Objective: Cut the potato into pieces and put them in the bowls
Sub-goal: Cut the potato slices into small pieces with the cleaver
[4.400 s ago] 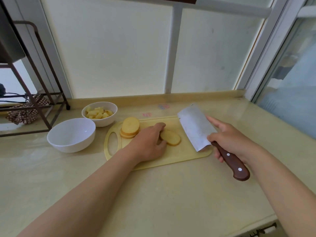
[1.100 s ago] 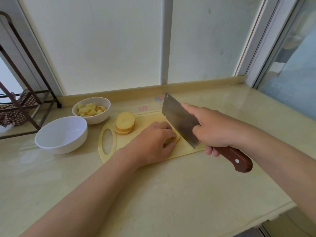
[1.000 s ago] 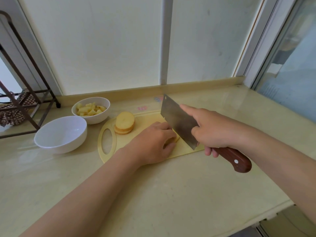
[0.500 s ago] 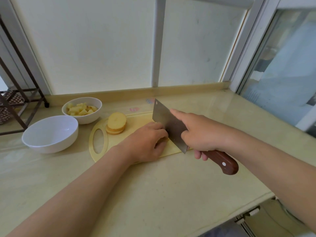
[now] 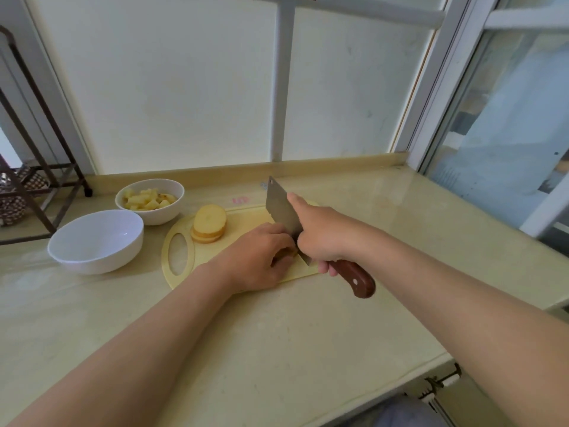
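Pinning slice (image 5: 288, 253) flat on board (image 5: 243, 217) under curled left hand (image 5: 261, 257); gripping cleaver (image 5: 281, 208) handle in clenched right hand (image 5: 320, 235), blade down close against left hand. Judged light, firm, wet-slippery: best pressed from above, clear of blade. Noted stack (image 5: 209, 223) beyond left hand.

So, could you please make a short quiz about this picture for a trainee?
1. True or false: the big bowl is empty.
2. Which hand grips the knife? A left, B right.
3. Fill in: the stack of slices lies on the ____.
Key: 1 true; 2 B, the right hand; 3 board.
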A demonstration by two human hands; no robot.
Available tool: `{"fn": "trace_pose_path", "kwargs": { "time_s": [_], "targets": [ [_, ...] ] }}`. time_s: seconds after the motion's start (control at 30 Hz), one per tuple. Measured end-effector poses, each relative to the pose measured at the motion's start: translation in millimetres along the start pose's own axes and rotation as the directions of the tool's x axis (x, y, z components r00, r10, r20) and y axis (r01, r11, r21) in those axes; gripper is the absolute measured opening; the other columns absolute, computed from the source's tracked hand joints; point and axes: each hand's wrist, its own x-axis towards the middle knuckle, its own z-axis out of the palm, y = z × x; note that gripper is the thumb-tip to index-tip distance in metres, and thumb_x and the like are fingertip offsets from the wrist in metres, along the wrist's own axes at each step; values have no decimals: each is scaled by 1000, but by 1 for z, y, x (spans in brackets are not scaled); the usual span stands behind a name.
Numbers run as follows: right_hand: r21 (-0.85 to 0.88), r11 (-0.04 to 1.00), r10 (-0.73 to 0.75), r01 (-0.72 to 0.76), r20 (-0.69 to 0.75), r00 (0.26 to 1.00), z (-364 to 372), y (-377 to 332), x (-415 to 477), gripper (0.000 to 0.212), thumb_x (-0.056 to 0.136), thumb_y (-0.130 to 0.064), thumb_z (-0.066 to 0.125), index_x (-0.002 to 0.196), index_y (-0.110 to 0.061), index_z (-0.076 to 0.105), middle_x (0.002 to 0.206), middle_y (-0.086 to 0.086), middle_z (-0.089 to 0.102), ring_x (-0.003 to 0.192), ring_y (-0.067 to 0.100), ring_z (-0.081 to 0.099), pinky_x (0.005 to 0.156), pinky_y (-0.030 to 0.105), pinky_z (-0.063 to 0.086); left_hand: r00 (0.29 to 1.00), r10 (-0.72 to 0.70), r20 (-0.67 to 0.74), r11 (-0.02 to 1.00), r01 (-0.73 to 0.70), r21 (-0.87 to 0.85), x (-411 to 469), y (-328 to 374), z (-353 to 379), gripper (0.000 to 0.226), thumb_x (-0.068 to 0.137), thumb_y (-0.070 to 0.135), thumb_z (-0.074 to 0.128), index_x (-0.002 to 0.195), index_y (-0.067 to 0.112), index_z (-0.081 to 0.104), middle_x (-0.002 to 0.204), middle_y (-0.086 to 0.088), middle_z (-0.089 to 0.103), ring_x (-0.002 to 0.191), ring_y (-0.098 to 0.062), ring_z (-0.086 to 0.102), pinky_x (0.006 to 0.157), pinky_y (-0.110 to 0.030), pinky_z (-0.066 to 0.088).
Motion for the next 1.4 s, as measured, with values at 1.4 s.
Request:
{"fn": "trace_pose_path", "kwargs": {
  "time_s": [1.4],
  "targets": [
    [33, 999, 25, -27, 48, 999, -8, 9, -36, 90, 96, -3, 33, 161, -54, -2, 69, 18, 69, 47, 26, 61, 47, 31, 54, 992, 44, -119, 999, -45, 0, -8, -7, -1, 16, 82, 16, 59, 87, 11, 74, 89, -2, 65, 81, -21, 59, 74, -35, 52]
  ]
}}
